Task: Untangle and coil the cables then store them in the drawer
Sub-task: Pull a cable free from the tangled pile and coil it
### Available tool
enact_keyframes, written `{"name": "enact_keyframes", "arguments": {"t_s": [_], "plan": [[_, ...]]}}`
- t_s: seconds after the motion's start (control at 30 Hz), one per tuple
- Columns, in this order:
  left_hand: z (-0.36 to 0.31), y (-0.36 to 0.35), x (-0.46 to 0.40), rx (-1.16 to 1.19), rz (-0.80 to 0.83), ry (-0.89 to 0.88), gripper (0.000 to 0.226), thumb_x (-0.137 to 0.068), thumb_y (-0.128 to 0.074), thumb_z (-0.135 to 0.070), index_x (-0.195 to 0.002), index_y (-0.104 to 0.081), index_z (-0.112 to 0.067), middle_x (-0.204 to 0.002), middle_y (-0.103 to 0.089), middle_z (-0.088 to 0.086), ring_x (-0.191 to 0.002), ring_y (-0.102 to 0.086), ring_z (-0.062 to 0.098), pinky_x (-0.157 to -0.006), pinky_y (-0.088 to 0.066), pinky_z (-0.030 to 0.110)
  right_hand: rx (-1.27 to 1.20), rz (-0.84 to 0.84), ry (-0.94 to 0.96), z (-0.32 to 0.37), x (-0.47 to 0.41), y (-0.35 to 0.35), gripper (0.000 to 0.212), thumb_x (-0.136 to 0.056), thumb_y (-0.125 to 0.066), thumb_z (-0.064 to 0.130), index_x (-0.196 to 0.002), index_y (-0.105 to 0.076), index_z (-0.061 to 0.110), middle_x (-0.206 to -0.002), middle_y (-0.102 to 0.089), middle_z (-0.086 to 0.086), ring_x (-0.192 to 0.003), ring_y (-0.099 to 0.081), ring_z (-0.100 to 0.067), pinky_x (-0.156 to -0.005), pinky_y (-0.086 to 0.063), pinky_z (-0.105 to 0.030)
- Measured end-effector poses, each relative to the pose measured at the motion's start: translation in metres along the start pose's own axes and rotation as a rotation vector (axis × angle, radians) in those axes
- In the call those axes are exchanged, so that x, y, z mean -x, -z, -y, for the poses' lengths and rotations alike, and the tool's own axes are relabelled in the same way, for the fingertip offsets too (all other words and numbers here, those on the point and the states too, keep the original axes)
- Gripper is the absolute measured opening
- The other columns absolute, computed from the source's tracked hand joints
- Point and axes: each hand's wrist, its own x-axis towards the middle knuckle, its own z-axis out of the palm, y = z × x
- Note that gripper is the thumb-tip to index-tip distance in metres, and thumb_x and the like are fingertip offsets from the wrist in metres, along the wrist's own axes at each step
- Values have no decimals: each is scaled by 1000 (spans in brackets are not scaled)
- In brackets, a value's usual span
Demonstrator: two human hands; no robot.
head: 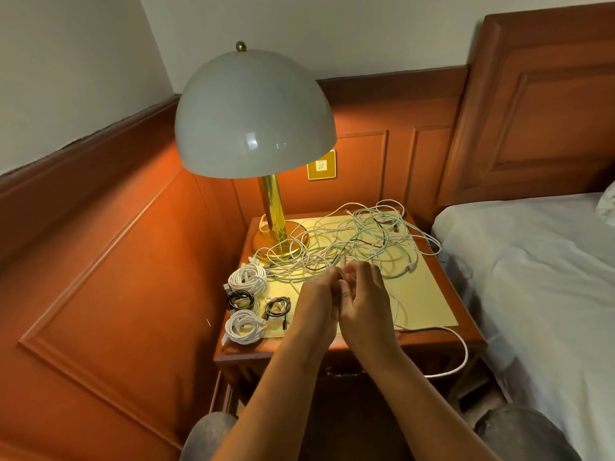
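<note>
Nearest the camera, two bare forearms reach forward over the front edge of the nightstand. The left hand and the right hand meet side by side above the nightstand's front middle, fingers curled inward and pinching a thin cable end between their tips; which strand of the pile it belongs to cannot be told.

On the nightstand's front left corner lie four finished coils: a white coil at the very front, a small black coil just beside it, another black coil behind, and a larger white coil behind that. One white braided cable droops over the nightstand's front right edge and loops down past it.

Behind the hands, the tangled cables, white, pale green and a few dark strands, sprawl across the middle and back of the nightstand, reaching its right edge. At the nightstand's back left stands a lamp with a brass stem and pale dome shade, some strands lying against its base. A brass wall switch sits on the wood panelling behind the nightstand, and a bed flanks its right side.
</note>
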Motion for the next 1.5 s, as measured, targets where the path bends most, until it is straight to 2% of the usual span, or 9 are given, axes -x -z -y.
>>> {"name": "enact_keyframes", "arguments": {"t_s": [0.17, 0.37, 0.53, 0.67, 0.87, 1.13, 1.3, 1.4, 1.5], "plan": [[3, -4, 3, -29, -53, -16, 59, -101, -36, -48, -77, -74, -9, -83, -71, 16, -85, -69, 26, -85, -50, 38, 21, -95, -8, -3, 1, -4, 23, -94, -60, 11, -116, -54, 8, -123, -47, -10, -100, -48, -7, -67, -39, -2], [6, -8, 7, 6, -88, 7, 54, -101, -39, -46, -97, -72, -3, -97, -72, 20, -98, -70, 29, -91, -52, 40, 65, -116, 55, -8, 3, -3, 20, -91, -65, 8, -107, -55, 12, -102, -65, -7, -94, -63, -23, -75, -56, -36], [3, -10, 7, 23, -60, 42, 40, -104, -42, -26, -86, -68, -2, -75, -69, 11, -76, -65, 18, -72, -48, 26, 21, -113, 0, -13, 0, 2, 19, -90, -66, 7, -107, -58, 11, -97, -70, -8, -85, -68, -18, -65, -54, -20], [-3, -11, 13, -43, 37, -13, 37, -103, -38, -12, -85, -69, -3, -78, -72, 8, -77, -67, 15, -71, -50, 21, -64, -113, -108, -11, -6, 10, 17, -92, -64, 9, -106, -57, 14, -90, -70, -1, -75, -62, -6, -59, -45, -2], [-17, -4, 38, -203, 30, -135, 41, -104, -37, -10, -82, -71, -13, -84, -76, 3, -87, -72, 11, -82, -54, 22, -235, -60, -157, 6, 2, 15, 16, -90, -64, 6, -100, -57, 17, -77, -65, 7, -67, -63, 5, -55, -45, -3], [-33, 15, 63, 117, 7, -76, 45, -98, -38, 3, -74, -76, -3, -85, -72, 16, -83, -69, 20, -79, -56, 24, -293, -26, -123, 34, 10, 10, 21, -88, -68, 7, -93, -59, 24, -75, -65, 11, -78, -62, 4, -56, -46, -9], [-42, 21, 78, -159, -4, -186, 40, -100, -37, -1, -92, -73, -15, -88, -76, -3, -90, -71, 7, -81, -54, 17, -331, -29, -102, 48, 14, 8, 23, -88, -70, 12, -88, -56, 30, -74, -66, 10, -71, -62, 3, -53, -43, -7], [-46, 26, 84, -380, -60, -314, 51, -101, -41, -7, -77, -77, -34, -89, -75, -11, -95, -69, 6, -86, -52, 23, -356, -20, -82, 56, 17, 6, 20, -88, -70, 15, -89, -56, 29, -75, -66, 11, -71, -63, 4, -54, -43, -7], [-50, 27, 95, -315, -159, -409, 33, -100, -45, -12, -85, -74, -20, -90, -75, 3, -87, -72, 14, -65, -55, 19, -396, -80, -168, 48, 9, 9, 17, -89, -66, 8, -87, -58, 23, -76, -67, 7, -70, -63, 0, -53, -45, -13]]}}
